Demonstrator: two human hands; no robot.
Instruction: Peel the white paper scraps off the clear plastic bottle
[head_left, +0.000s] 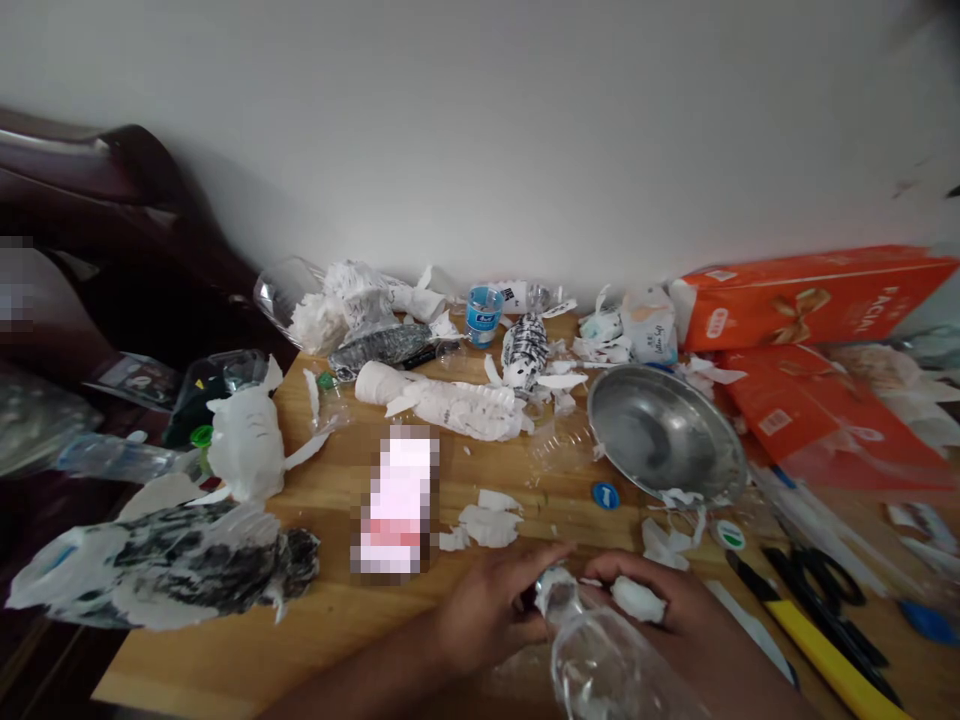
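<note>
Both my hands meet at the near edge of a wooden table (337, 500). My left hand (491, 605) is closed around the neck end of a clear plastic bottle (600, 665) that lies pointing toward me. My right hand (660, 600) holds a wad of white tissue (637, 598) against the bottle's top, fingers curled. Torn bits of white paper (487, 522) lie just beyond my fingers.
A steel bowl (664, 435) sits at centre right. Orange tissue packs (810, 300) lie at the far right. Black scissors (825, 580) and a yellow cutter (817, 650) are right of my hands. Paper-covered bottles (172, 565) lie left and behind (450, 400); a blue cap (605, 495) lies near the bowl.
</note>
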